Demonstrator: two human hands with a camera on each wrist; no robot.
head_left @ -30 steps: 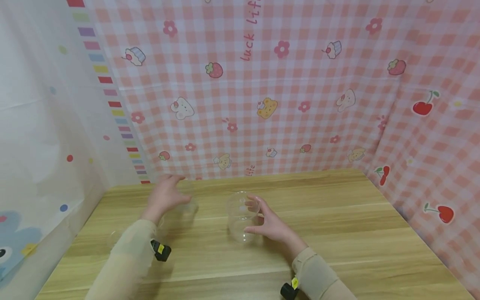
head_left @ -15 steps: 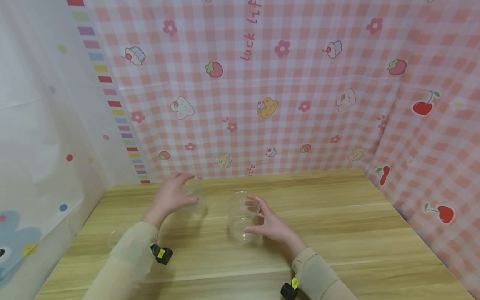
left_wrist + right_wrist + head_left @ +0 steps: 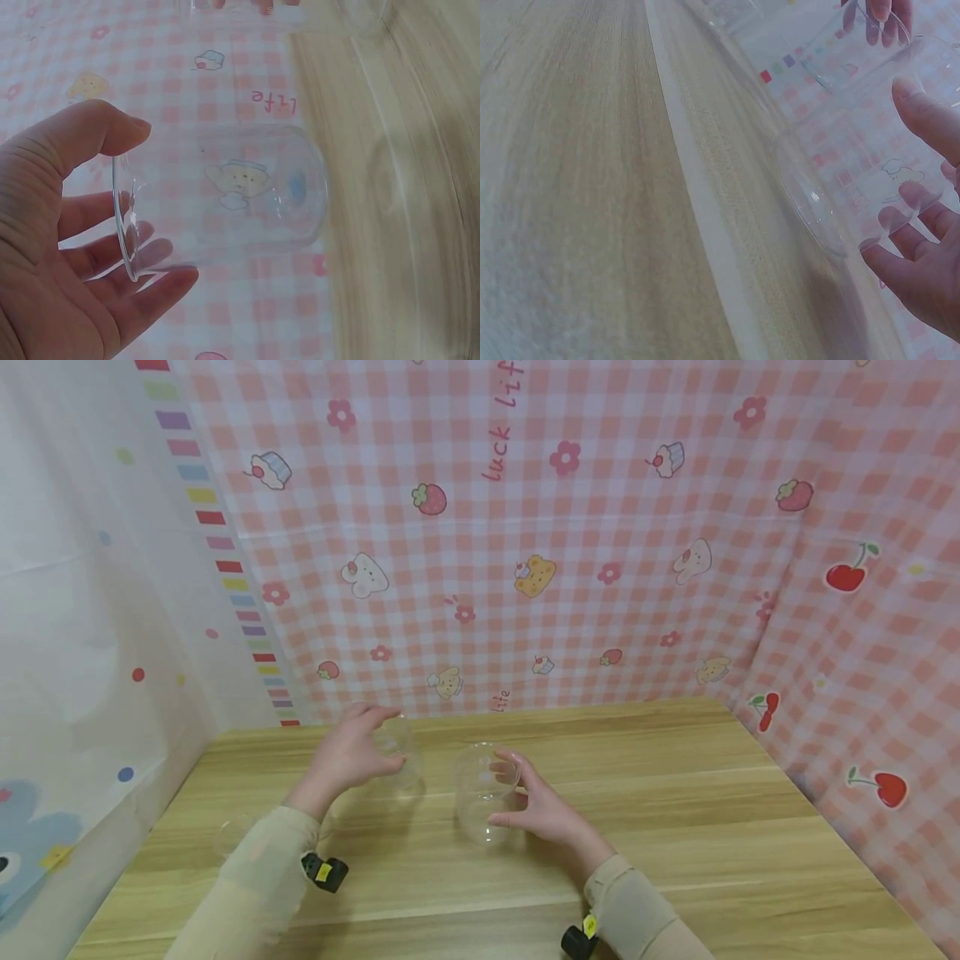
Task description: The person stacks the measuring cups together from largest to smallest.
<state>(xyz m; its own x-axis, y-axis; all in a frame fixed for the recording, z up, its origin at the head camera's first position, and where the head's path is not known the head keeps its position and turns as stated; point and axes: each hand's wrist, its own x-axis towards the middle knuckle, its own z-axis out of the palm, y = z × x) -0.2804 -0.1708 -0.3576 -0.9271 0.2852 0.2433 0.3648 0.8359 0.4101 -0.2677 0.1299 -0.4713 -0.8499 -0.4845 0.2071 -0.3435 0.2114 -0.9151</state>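
In the head view my left hand [image 3: 348,758] holds a clear cup [image 3: 397,745] at the back of the table, left of the middle. The left wrist view shows thumb and fingertips pinching this see-through cup [image 3: 232,195] around its rim, with a bluish spot near its base. Its base seems a little off the tabletop. My right hand [image 3: 536,800] grips a second clear cup [image 3: 480,806], which stands upright near the middle. In the right wrist view thumb and fingers curve around the wall of that cup [image 3: 832,172]. A gap separates the two cups.
Another clear round thing [image 3: 231,835] lies on the wooden table [image 3: 712,827] at the left, partly behind my left sleeve [image 3: 255,877]. A pink checked cloth [image 3: 480,543] hangs close behind the table's back edge, with cloth along both sides too.
My left hand has moved to the right with its cup, closer to the other cup. The right hand and its cup have stayed where they were.
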